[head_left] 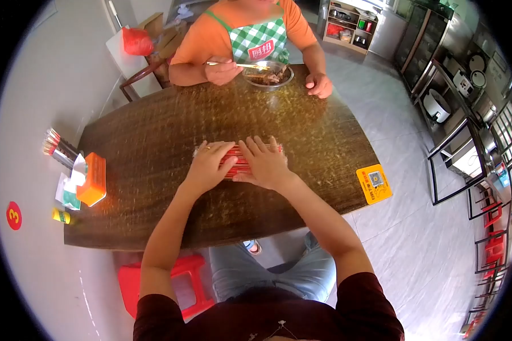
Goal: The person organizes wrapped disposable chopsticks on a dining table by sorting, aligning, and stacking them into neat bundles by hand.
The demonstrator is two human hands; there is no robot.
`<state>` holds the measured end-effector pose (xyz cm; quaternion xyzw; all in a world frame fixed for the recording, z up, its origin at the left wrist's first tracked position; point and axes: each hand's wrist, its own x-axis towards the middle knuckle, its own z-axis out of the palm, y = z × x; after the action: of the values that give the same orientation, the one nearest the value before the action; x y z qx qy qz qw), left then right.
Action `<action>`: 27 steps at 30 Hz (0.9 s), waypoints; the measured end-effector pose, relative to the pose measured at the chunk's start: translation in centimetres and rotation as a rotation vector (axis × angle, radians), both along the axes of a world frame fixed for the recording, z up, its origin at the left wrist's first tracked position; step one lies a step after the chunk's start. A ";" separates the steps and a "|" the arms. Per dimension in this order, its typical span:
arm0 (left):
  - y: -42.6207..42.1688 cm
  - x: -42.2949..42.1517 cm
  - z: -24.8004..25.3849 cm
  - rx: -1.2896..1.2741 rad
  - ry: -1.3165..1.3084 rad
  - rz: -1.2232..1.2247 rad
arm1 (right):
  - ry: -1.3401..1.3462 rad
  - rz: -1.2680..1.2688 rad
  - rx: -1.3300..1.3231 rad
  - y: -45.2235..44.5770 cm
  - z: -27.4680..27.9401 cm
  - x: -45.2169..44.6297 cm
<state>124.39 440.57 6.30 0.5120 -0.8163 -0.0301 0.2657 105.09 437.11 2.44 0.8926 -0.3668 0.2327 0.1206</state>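
On the dark wooden table lies a pack of red-wrapped chopsticks [240,162], in clear plastic, its ends partly covered by my hands. My left hand [210,165] rests over its left part, with the thumb stretched across the top and the fingers lying forward. Over the right part lies my right hand [266,164], palm down and fingers spread. Both hands touch the pack from above, and neither is wrapped round it.
Across the table [153,131] a person in a green checked apron [259,42] holds chopsticks over a metal bowl [267,85] of food. At left stand a chopstick holder [65,153], an orange tissue box [92,179] and a yellow-green container [61,216]. A yellow code card [374,184] marks the right edge.
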 end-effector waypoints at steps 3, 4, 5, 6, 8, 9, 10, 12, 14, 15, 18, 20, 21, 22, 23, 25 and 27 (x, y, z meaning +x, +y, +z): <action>-0.1 0.0 -2.4 0.023 -0.118 0.003 | 0.133 -0.017 0.162 0.2 -0.1 -0.1; 0.0 -0.2 -2.9 -0.042 -0.188 0.028 | 0.154 -0.015 0.168 0.2 0.1 -0.1; 0.2 -0.4 -3.2 -0.106 -0.259 0.053 | 0.174 -0.013 0.174 0.2 0.3 -0.2; 0.2 -0.5 -3.2 -0.035 -0.265 0.062 | 0.193 -0.013 0.178 0.1 0.4 -0.2; 0.5 -0.9 -3.3 0.001 -0.306 0.109 | 0.149 0.043 0.165 -0.5 -0.3 -0.5; 0.7 -1.1 -3.4 0.018 -0.325 0.132 | 0.128 0.069 0.158 -0.6 -0.4 -0.6; 0.7 -1.3 -3.4 0.046 -0.316 0.141 | 0.116 0.088 0.144 -0.8 -0.6 -0.8; 1.0 -1.6 -3.2 0.101 -0.297 0.162 | 0.094 0.127 0.116 -0.9 -0.7 -1.0; 1.6 -2.2 -2.5 0.202 -0.363 0.218 | 0.107 0.140 0.100 -0.8 -0.7 -1.2; 2.0 -2.5 -2.0 0.255 -0.397 0.248 | 0.113 0.149 0.094 -0.7 -0.6 -1.2; 2.9 -2.6 -1.7 0.257 -0.397 0.243 | 0.105 0.181 0.067 0.0 -0.5 -1.4; 3.4 -2.6 -2.2 0.241 -0.380 0.242 | 0.086 0.194 0.058 0.6 -0.2 -1.5; 3.8 -2.6 -2.6 0.238 -0.371 0.241 | 0.078 0.202 0.059 1.0 -0.2 -1.5; 4.1 -2.6 -3.2 0.202 -0.317 0.215 | 0.081 0.199 0.079 1.4 -0.4 -1.6; 4.5 -2.4 -3.7 0.167 -0.264 0.190 | 0.083 0.197 0.101 1.8 -0.5 -1.6; 5.3 -2.3 -4.1 0.124 -0.223 0.167 | 0.082 0.205 0.129 2.4 -0.7 -1.7; 6.1 -2.6 -4.2 0.107 -0.238 0.168 | 0.084 0.225 0.143 3.1 -0.5 -2.0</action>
<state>121.80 446.65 2.07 0.5919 -0.7935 0.0099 0.1409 103.05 440.20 1.93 0.9434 -0.2745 0.1806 0.0451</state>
